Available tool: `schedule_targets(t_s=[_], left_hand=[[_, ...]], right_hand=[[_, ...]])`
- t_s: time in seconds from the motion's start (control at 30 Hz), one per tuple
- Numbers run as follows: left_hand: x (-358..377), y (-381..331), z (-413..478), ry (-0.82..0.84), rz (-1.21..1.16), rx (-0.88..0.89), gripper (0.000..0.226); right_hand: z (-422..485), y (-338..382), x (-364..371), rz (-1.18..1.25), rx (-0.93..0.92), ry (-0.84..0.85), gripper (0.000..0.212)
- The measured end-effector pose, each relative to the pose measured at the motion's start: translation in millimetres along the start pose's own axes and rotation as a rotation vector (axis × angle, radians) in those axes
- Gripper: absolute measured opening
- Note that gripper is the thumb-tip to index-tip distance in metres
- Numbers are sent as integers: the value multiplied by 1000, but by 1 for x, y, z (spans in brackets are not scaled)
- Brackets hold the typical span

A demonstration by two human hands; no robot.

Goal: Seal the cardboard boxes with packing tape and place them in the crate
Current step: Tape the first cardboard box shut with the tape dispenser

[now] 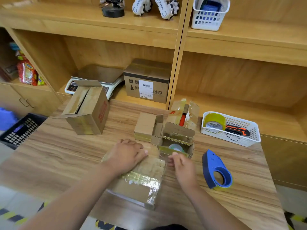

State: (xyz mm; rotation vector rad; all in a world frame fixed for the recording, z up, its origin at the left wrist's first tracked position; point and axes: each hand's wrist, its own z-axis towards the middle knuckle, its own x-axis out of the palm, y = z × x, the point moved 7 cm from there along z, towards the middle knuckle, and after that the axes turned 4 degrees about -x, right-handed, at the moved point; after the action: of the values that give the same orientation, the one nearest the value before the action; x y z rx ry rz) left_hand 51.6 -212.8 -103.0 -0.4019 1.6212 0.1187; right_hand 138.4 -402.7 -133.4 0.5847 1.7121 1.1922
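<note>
Fingers (140, 149) of left hand (126, 153) lie flat and together, pressing down the lid of the near box (142, 181) at the front of the bench (66, 155). Right hand (181, 165) has its fingers curled, pinching what looks like a clear tape strip (162, 155) at the box's far corner. It's transparent, so I'm not certain. I read this as mid-seal. Next move needs the strip laid along the seam and rubbed down. Dispenser (216, 170) lies near, to the right. Crate (21, 128) sits off the bench's left end, well apart. Large box (86, 112) and small box (176, 140) stand open behind.
</note>
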Motion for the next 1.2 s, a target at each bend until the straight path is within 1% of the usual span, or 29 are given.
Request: schedule_targets(t_s=[0.07, 0.1, 0.17, 0.27, 0.33, 0.4, 0.43, 0.5, 0.57, 0.67, 0.73, 0.77, 0.83, 0.93, 1.0, 1.07, 1.17, 1.2], left_hand=[[19, -16, -4, 75, 68, -4, 75], [24, -21, -4, 80, 104, -14, 80], [27, -26, -2, 32, 139, -28, 87], [22, -26, 0, -24, 131, -16, 78], [22, -27, 0, -40, 108, -21, 70], [22, -27, -1, -55, 98, -33, 61], [21, -28, -1, -62, 99, -38, 61], [17, -29, -4, -86, 88, -41, 73], [15, -30, -8, -108, 64, -37, 77], [15, -32, -10, -103, 71, -47, 77], [16, -31, -8, -82, 97, -72, 75], [16, -31, -7, -65, 102, -90, 70], [19, -35, -4, -18, 109, -110, 56], [24, -64, -1, 35, 108, -37, 50], [28, -80, 0, 38, 106, 9, 48], [27, -85, 1, 22, 121, 23, 46], [25, -83, 0, 7, 126, 20, 45], [25, -83, -1, 5, 119, 18, 45]], right_hand=[[-3, -18, -34, 14, 22, -186, 30], [-4, -27, -50, -12, 38, -262, 28], [-4, -48, -77, -69, 77, -372, 24], [-10, -73, -102, -111, 100, -458, 18], [-16, -79, -106, -157, 69, -475, 19], [-21, -71, -96, -186, -12, -428, 19], [-23, -63, -87, -197, -61, -386, 19], [-25, -50, -68, -189, -131, -313, 19], [-25, -43, -57, -137, -144, -303, 21], [-22, -53, -65, -123, -29, -409, 23], [-22, -66, -79, -201, 65, -479, 27], [-22, -71, -85, -264, 92, -485, 30], [-21, -78, -91, -419, 106, -434, 34], [-17, -95, -94, -564, 214, -299, 39], [-17, -104, -95, -574, 286, -241, 47], [-16, -108, -96, -596, 291, -186, 59], [-16, -114, -99, -755, 311, -49, 77], [-16, -116, -102, -768, 328, -30, 80]])
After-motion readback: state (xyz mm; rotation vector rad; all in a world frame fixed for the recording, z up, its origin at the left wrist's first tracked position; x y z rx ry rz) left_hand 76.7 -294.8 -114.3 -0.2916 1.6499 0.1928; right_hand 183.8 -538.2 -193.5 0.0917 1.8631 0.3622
